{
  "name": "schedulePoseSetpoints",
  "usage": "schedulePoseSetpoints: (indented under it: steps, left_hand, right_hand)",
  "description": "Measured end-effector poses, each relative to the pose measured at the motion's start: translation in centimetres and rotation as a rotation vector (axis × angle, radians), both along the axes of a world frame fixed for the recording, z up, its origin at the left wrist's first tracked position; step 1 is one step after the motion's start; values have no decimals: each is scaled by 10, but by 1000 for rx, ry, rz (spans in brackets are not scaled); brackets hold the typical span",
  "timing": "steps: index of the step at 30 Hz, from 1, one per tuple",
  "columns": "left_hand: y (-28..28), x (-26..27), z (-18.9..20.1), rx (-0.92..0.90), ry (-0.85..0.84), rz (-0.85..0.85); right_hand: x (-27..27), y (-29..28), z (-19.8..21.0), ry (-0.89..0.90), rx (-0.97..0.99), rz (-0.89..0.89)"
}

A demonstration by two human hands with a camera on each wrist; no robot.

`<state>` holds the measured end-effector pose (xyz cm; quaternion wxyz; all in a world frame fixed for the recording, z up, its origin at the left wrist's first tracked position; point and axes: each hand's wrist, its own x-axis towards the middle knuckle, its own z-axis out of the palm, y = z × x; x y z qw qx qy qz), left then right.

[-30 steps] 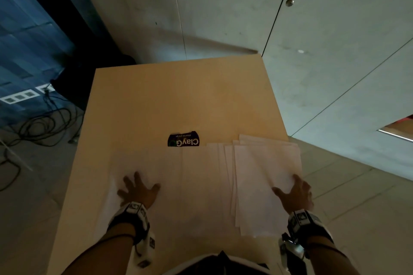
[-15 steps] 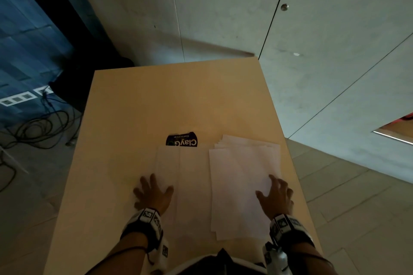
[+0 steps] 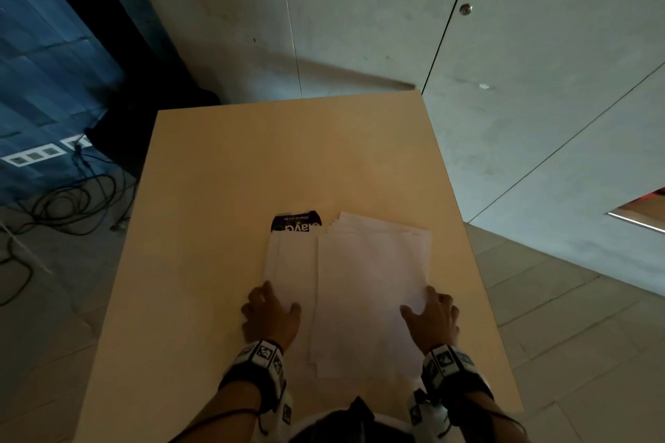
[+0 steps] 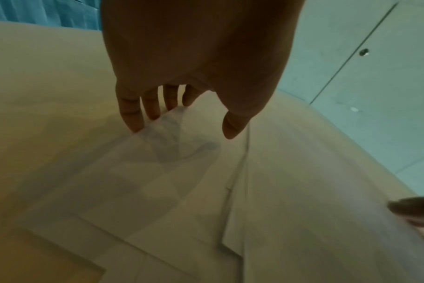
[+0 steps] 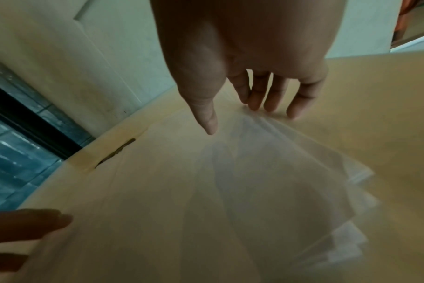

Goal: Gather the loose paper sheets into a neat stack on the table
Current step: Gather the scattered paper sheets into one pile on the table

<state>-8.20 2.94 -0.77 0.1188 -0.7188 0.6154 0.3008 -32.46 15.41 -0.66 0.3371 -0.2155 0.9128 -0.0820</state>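
Several white paper sheets [image 3: 370,284] lie overlapped on the tan table [image 3: 288,155], fanned at their far edges. My left hand [image 3: 270,316] lies flat with straight fingers against the left edge of the left sheets [image 3: 288,270]. In the left wrist view its fingertips [image 4: 133,122] touch that paper edge [image 4: 172,145]. My right hand [image 3: 433,320] rests flat on the right edge of the pile, thumb on top. The right wrist view has its fingers [image 5: 271,99] at the border of the fanned sheets [image 5: 291,172].
A black label card [image 3: 295,225] lies partly under the far edge of the left sheets. The table's right edge runs close to my right hand. Cables [image 3: 64,205] lie on the floor at the left. Grey wall panels stand beyond the table.
Both hands have slid inward, the left one far to the right. The spread sheets have closed into a narrower, overlapping pile, which now covers part of the black card.
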Motion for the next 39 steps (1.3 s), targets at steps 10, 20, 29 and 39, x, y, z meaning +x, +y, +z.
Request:
schedulePoseSetpoints:
  steps: [10,20,29,39]
  left_hand:
    - [-6,-11,-1,-2,88,8]
    - [-3,-21,1,23,130,28]
    - [2,-43,4,93,165,-19]
    - [-1,-41,7,126,198,-35]
  right_hand:
    - [7,-19,2,-47,-20,-48]
    - [3,-31,9,-119,-57,-129]
    - [18,-47,7,-238,-39,-168]
    - [15,-54,6,-279,-77,-310]
